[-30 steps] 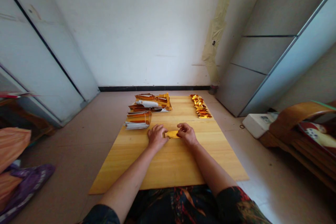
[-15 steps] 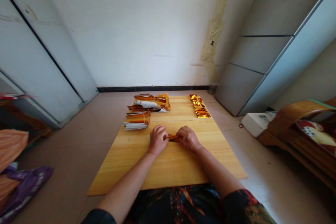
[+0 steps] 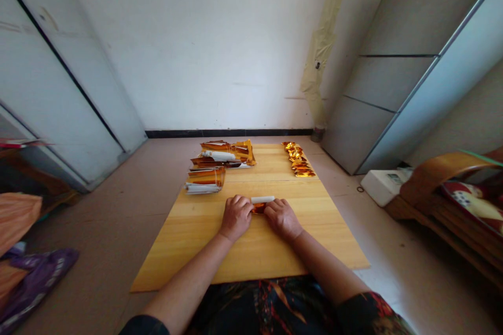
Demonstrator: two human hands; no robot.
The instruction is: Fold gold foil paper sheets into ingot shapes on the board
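A small piece of gold foil paper [image 3: 258, 209] lies at the middle of the wooden board, its white underside showing as a strip along the far edge. My left hand [image 3: 237, 217] pinches its left end, fingers curled. At the right end, my right hand [image 3: 283, 218] grips it with bent fingers. Both thumbs are mostly hidden. Beyond my left hand are stacks of flat gold foil paper [image 3: 206, 175] with white edges. A row of shiny folded gold foil pieces [image 3: 301, 159] sits at the far right.
The wooden board [image 3: 176, 251] reaches from my lap towards the white wall. A grey fridge [image 3: 389, 84] stands at the back right, near a white box [image 3: 382, 186] and a wooden armrest [image 3: 440, 170]. A purple bag [image 3: 43, 282] lies on the floor at left.
The foil paper has turned so its white underside now shows along the far edge. Both hands have come slightly nearer to me and lower over the board, still holding its ends.
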